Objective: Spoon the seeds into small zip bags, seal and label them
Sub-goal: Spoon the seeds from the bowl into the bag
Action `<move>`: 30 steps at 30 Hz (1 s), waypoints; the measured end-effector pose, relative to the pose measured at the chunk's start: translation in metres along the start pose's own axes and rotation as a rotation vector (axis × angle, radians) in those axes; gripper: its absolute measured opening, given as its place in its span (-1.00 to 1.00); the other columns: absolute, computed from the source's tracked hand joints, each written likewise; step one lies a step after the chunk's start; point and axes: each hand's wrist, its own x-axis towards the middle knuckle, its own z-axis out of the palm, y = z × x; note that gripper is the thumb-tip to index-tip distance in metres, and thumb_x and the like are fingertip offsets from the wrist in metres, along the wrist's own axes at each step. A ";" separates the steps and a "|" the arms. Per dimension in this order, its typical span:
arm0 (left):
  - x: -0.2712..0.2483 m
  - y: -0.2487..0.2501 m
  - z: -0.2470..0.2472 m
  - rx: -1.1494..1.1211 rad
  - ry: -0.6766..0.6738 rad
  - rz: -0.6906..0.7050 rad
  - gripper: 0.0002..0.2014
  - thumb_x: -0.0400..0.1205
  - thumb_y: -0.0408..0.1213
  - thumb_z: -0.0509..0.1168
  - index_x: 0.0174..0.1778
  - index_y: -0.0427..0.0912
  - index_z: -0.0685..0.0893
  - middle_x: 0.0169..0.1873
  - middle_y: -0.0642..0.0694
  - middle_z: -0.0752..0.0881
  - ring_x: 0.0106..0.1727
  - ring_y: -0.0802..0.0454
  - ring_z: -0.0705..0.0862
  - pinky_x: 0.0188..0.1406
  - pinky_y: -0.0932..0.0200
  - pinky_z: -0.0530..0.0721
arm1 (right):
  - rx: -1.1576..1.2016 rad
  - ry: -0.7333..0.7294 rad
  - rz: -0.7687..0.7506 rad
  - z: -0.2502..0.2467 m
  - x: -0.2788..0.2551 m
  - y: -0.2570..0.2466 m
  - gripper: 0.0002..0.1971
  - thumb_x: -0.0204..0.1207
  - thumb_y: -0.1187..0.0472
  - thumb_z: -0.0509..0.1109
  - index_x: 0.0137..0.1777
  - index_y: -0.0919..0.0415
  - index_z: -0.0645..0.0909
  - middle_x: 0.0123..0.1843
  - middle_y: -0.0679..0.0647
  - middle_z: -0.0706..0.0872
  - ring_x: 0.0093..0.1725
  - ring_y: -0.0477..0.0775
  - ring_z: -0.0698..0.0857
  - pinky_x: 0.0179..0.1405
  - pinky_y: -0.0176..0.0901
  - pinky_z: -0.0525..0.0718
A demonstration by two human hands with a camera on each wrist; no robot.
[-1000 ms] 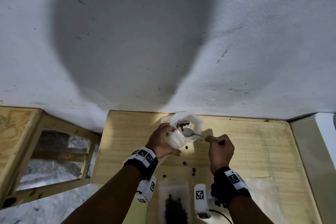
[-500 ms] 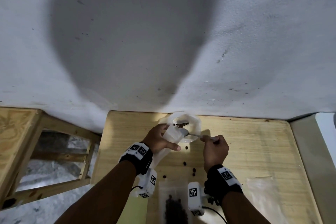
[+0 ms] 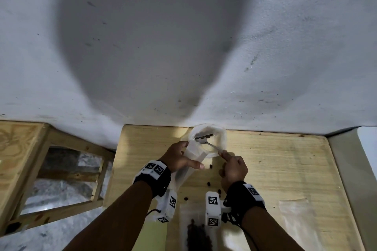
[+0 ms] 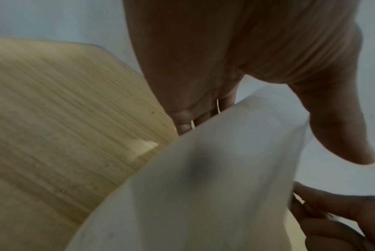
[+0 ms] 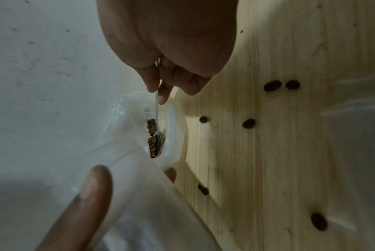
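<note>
**A:** Where are the seeds (image 5: 152,135)?

**B:** Some brown ones sit on the spoon (image 3: 206,142), down in the white bowl (image 3: 221,140). The bowl is at the far edge of the tabletop (image 3: 285,169), right by the wall (image 3: 183,36). More seeds lie loose on the wood, near the hands.

**A:** Who holds the spoon?

**B:** The right hand (image 3: 233,169). Its fingers (image 5: 154,81) are curled and pinch the thin handle. The handle's back end is hidden in the hand.

**A:** And the zip bag (image 3: 189,161)?

**B:** The left hand (image 3: 177,158) holds it up, just beside the bowl. The thumb sticks out over the front and the other fingers (image 4: 186,122) go behind it. In the left wrist view the bag is a blurry white sheet with one dark smudge. I cannot tell if its top is open.

**A:** Anything cut off?

**B:** Yes. A second bag with dark seeds (image 3: 195,232) runs off the near edge, partly behind the wrist cameras. A flat clear bag (image 3: 295,220) lies to the right, hard to see.

**A:** Is there room to move?

**B:** Bare wood spreads to the right of the hands. To the left the tabletop ends, and an open wooden frame (image 3: 51,169) stands there.
</note>
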 end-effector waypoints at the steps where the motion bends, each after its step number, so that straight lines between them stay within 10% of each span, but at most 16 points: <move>1: 0.000 0.001 -0.001 -0.011 0.003 -0.003 -0.05 -0.07 0.15 0.74 0.30 0.08 0.66 0.15 0.12 0.77 0.23 0.07 0.69 0.31 -0.10 0.66 | 0.011 -0.019 0.003 -0.002 0.002 0.000 -0.58 0.42 0.30 0.60 -0.40 0.11 0.37 -0.33 0.14 0.50 -0.50 0.03 0.32 -0.61 -0.18 0.29; 9: -0.002 0.005 -0.004 -0.126 0.021 -0.004 -0.25 0.03 -0.02 0.75 0.18 0.00 0.74 0.08 0.08 0.82 0.19 0.06 0.73 0.27 0.00 0.68 | -0.043 -0.108 -0.074 -0.030 0.013 -0.003 -0.56 0.46 0.30 0.57 -0.41 0.03 0.34 -0.34 0.11 0.42 -0.52 -0.01 0.28 -0.59 -0.19 0.23; 19: -0.006 0.008 -0.002 -0.075 0.038 0.010 -0.01 0.00 0.00 0.75 0.41 -0.04 0.59 0.22 0.04 0.73 0.28 0.01 0.66 0.26 0.03 0.67 | -0.020 -0.210 -0.267 -0.059 0.004 -0.043 -0.57 0.53 0.44 0.43 -0.40 0.08 0.31 -0.24 0.34 0.59 -0.55 -0.01 0.20 -0.55 -0.21 0.15; 24: -0.006 0.011 0.000 0.004 0.047 -0.002 0.17 -0.11 0.16 0.73 0.49 0.00 0.51 0.31 0.05 0.67 0.30 0.01 0.64 0.32 -0.08 0.66 | -0.037 -0.323 -0.463 -0.062 -0.013 -0.077 -0.71 0.55 0.45 0.44 -0.28 0.30 0.38 -0.47 0.19 0.58 -0.55 -0.02 0.26 -0.52 -0.20 0.19; 28: -0.005 0.012 0.001 0.042 0.054 0.008 0.24 -0.18 0.29 0.70 0.49 0.02 0.50 0.34 0.06 0.65 0.31 0.01 0.63 0.33 -0.10 0.66 | -0.256 -0.437 -0.714 -0.047 -0.025 -0.093 -0.59 0.50 0.44 0.53 -0.31 0.24 0.30 -0.24 0.56 0.60 -0.42 0.16 0.72 -0.37 -0.22 0.53; 30: -0.005 0.012 0.002 0.057 0.051 0.010 0.20 -0.13 0.27 0.71 0.50 0.02 0.50 0.35 0.06 0.64 0.31 0.01 0.63 0.31 -0.04 0.67 | -0.416 -0.503 -0.836 -0.041 -0.032 -0.095 -0.58 0.48 0.38 0.58 -0.32 0.16 0.34 -0.40 0.27 0.59 -0.54 0.15 0.54 -0.42 -0.19 0.43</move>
